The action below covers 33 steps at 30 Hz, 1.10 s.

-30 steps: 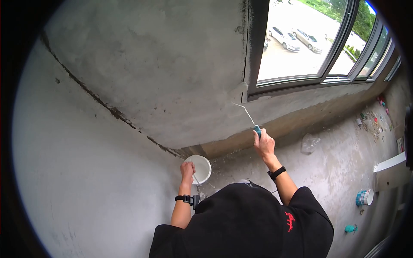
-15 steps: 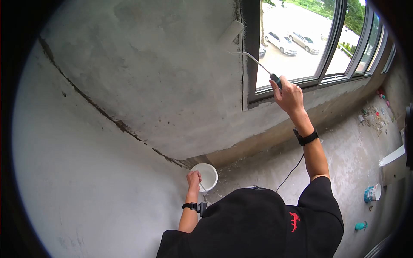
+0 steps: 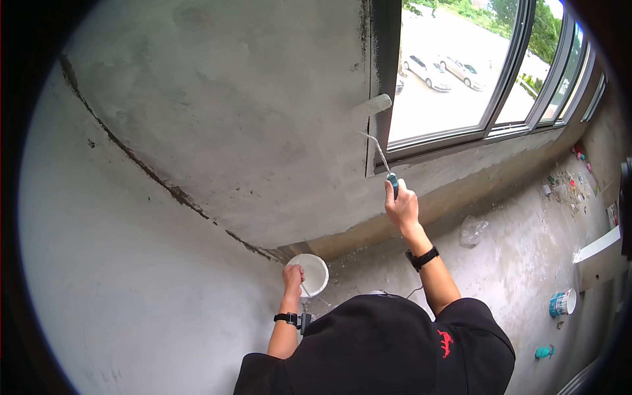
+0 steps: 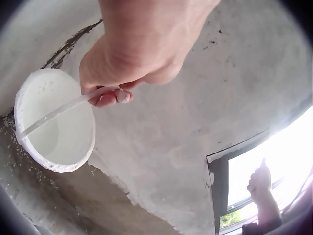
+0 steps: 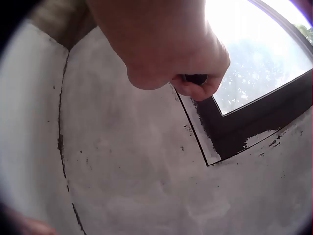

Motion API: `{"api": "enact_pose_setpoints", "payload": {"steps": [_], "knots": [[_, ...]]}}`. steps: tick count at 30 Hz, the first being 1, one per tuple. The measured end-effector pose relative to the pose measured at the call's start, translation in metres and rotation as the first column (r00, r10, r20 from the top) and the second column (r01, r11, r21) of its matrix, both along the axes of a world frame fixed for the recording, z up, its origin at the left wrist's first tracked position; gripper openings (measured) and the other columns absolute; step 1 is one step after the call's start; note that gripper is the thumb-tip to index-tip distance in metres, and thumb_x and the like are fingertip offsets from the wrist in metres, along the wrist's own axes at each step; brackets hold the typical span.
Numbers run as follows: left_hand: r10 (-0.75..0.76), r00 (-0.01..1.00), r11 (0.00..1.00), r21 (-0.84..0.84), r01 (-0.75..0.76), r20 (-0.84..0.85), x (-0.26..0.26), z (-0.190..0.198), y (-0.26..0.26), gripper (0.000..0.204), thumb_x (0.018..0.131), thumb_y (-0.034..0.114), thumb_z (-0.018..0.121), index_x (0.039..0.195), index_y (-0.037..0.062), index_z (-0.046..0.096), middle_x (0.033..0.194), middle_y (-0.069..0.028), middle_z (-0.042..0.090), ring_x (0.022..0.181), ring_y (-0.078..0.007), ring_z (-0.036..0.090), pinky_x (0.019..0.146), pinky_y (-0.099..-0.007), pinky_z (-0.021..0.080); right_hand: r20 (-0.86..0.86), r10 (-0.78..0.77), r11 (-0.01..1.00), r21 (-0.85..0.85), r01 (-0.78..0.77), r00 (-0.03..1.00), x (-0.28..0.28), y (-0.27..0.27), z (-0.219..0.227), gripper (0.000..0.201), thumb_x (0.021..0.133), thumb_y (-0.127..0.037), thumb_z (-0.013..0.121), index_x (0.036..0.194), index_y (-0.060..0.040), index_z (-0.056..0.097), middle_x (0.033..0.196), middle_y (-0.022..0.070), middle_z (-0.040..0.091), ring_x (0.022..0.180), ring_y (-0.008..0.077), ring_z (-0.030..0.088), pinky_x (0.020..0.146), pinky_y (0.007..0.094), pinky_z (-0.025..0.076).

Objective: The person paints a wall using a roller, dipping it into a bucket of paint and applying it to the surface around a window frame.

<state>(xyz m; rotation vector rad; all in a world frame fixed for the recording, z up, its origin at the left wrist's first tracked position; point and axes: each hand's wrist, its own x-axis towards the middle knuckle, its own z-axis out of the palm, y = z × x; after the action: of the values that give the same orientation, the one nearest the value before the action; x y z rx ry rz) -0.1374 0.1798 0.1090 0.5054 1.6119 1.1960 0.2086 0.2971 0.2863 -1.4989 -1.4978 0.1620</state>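
Observation:
My right hand [image 3: 403, 205] grips the green handle of a paint roller [image 3: 378, 104] in front of the wall, below the window's lower left corner. The roller's pale sleeve lies over the edge where the wall [image 3: 283, 125] meets the dark window frame [image 3: 384, 79]. In the right wrist view the fingers wrap the dark handle end, and the sleeve is hidden. Low on the left, my left hand [image 3: 293, 279] holds a white bucket [image 3: 321, 263] by its handle [image 4: 63, 108]. Pale liquid shows inside the bucket in the left wrist view.
A dark crack [image 3: 158, 181] runs down the wall corner on the left. On the floor to the right lie a clear plastic bag [image 3: 473, 230], a blue and white bucket [image 3: 563, 303], a teal bottle [image 3: 544, 351] and scattered debris [image 3: 567, 189].
The right hand with the roller swung up and right along the window edge, then came back down and left. The left hand and bucket shifted slightly in view.

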Motion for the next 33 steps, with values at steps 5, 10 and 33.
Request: {"api": "enact_pose_setpoints", "payload": {"steps": [5,10,33], "knots": [[-0.024,1.000,0.999,0.026,0.025,-0.012,0.002,0.001,0.003,0.007,0.082,0.008,0.056,0.077,0.0058,0.053,0.060,-0.0026,0.052,0.046,-0.0108,0.047,0.042,-0.0240,0.040,-0.037,-0.003,0.998,0.058,0.006,0.999,-0.011,0.004,0.033,0.035,0.095,-0.033,0.052,0.078,-0.0026,0.049,0.059,0.0243,0.058,0.060,0.0455,0.060,0.053,0.0501,0.047],[-0.040,0.999,0.999,0.018,0.040,0.005,0.006,0.000,0.006,0.007,0.082,0.008,0.057,0.077,0.0058,0.053,0.060,-0.0025,0.052,0.045,-0.0108,0.048,0.040,-0.0244,0.040,-0.077,0.021,0.988,0.156,-0.009,0.997,-0.033,0.019,0.108,0.036,0.095,-0.032,0.051,0.077,-0.0010,0.049,0.058,0.0251,0.057,0.060,0.0447,0.061,0.051,0.0483,0.048],[-0.071,0.997,0.997,-0.018,0.070,-0.035,0.010,0.000,0.007,0.009,0.083,0.008,0.056,0.074,0.0068,0.052,0.060,-0.0021,0.052,0.044,-0.0103,0.046,0.040,-0.0238,0.039,-0.253,0.112,0.984,0.163,-0.071,0.961,-0.065,0.014,0.138,0.034,0.095,-0.028,0.053,0.075,-0.0006,0.049,0.055,0.0250,0.055,0.056,0.0450,0.059,0.047,0.0472,0.045]]}}
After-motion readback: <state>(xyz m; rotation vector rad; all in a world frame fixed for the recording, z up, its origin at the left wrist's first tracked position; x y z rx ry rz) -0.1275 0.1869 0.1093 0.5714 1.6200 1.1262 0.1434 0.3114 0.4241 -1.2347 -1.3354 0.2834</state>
